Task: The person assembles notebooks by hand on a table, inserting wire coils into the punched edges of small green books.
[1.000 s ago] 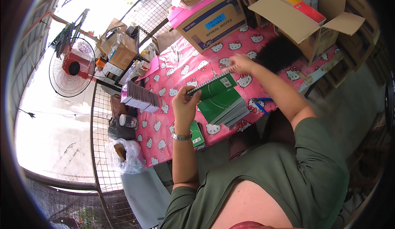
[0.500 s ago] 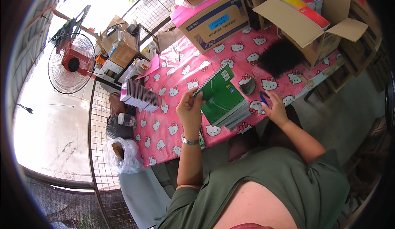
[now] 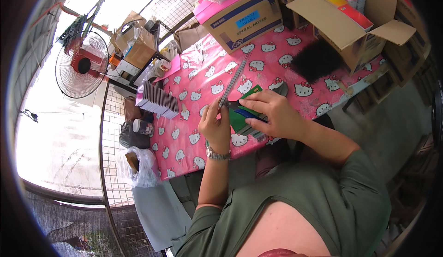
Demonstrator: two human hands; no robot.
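Observation:
My left hand [image 3: 215, 124] pinches the near end of a spiral-bound notebook [image 3: 234, 80], which is turned up so its wire coil faces me. In my right hand [image 3: 273, 113] are blue-handled pliers [image 3: 245, 114]; their dark jaws are at the coil's near end, beside my left fingertips. Whether the jaws are closed on the wire is too small to tell. Partly under my right hand lies a green-covered notebook [image 3: 238, 123] on a stack at the table's near edge. A round grey object [image 3: 281, 90] shows behind my right hand.
The pink patterned tablecloth [image 3: 187, 139] covers the table. A row of stacked notebooks [image 3: 157, 101] stands at left, near a lidded jar [image 3: 142, 127]. A closed carton [image 3: 244, 19] and an open carton [image 3: 334, 19] sit at the back, with a black bristly pile [image 3: 316, 60] before them.
My right hand has come left with the pliers to the coil. The notebook in my left hand has tipped from showing its green cover to showing its spiral edge.

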